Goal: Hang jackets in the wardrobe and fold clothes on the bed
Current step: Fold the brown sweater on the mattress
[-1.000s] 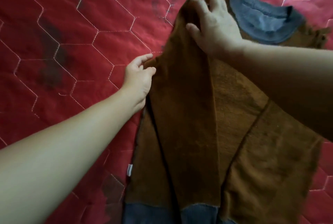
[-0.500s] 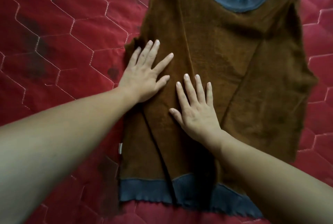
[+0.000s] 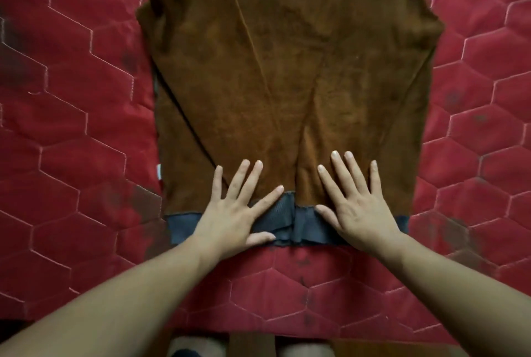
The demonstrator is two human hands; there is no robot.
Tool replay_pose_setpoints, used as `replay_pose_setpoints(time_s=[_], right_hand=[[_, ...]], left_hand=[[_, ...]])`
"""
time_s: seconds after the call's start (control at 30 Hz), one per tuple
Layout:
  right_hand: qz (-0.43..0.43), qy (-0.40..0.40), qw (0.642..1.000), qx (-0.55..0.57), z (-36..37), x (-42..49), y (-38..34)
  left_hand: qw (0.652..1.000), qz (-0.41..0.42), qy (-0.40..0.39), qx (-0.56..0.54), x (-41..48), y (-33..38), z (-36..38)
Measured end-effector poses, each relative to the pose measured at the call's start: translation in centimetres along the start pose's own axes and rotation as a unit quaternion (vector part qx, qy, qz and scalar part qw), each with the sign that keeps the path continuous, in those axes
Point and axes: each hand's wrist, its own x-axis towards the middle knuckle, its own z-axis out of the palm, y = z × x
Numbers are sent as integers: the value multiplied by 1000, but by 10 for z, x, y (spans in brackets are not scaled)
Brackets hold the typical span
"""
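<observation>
A brown sweater (image 3: 287,69) with a grey ribbed hem (image 3: 298,221) lies flat on the red quilted bed cover (image 3: 71,155), its sides folded inward so two creases run down the middle. Its collar is out of frame at the top. My left hand (image 3: 238,213) lies flat with spread fingers on the lower left of the sweater, over the hem. On the lower right, my right hand (image 3: 359,207) presses down the same way. Neither hand holds anything.
The bed cover has white hexagon stitching and dark blotches. Its near edge (image 3: 287,333) runs along the bottom of the view, with a person's legs (image 3: 198,346) and floor just below it.
Both flat hands have slid down the sweater from its middle to the grey hem. Before that, they left its left edge and collar. The view has shifted toward the near edge of the bed.
</observation>
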Motion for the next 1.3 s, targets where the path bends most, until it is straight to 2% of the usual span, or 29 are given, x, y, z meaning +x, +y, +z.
replay_pose_setpoints(time_s=[0.13, 0.23, 0.37, 0.53, 0.6, 0.73, 0.8, 0.9, 1.03, 1.13, 1.2, 1.3], right_hand=[[24, -11, 1000, 5, 5, -2, -9], [35, -10, 999, 34, -4, -2, -18], [-46, 4, 999, 26, -18, -12, -30], [-116, -17, 993, 22, -14, -25, -37], [-114, -32, 993, 22, -8, -26, -35], [-111, -57, 992, 3, 0, -23, -38], [-112, -62, 992, -5, 0, -22, -41], [-128, -55, 990, -2, -5, -23, -36], [-172, -33, 985, -3, -11, -31, -24], [-180, -5, 983, -27, -14, -34, -23], [-171, 17, 985, -22, -15, -34, -29], [-107, 61, 992, 28, -27, -28, -41]], left_hand=[[1000, 12, -6, 13, 1, -1, -10], [998, 63, 14, 20, -6, -7, -15], [991, 123, 32, 47, -14, -17, -22], [988, 138, 62, 16, -27, -20, -25], [990, 133, 44, 18, -29, -23, -22], [990, 116, -55, 60, -31, -17, -9], [991, 100, -59, 70, -31, -10, -4], [993, 89, -40, 67, -31, -8, -2], [991, 122, 11, 58, -35, -20, -10], [989, 136, 21, 51, -35, -22, -17], [992, 115, 37, 27, -33, -19, -20], [993, 54, 90, -60, -27, -14, -32]])
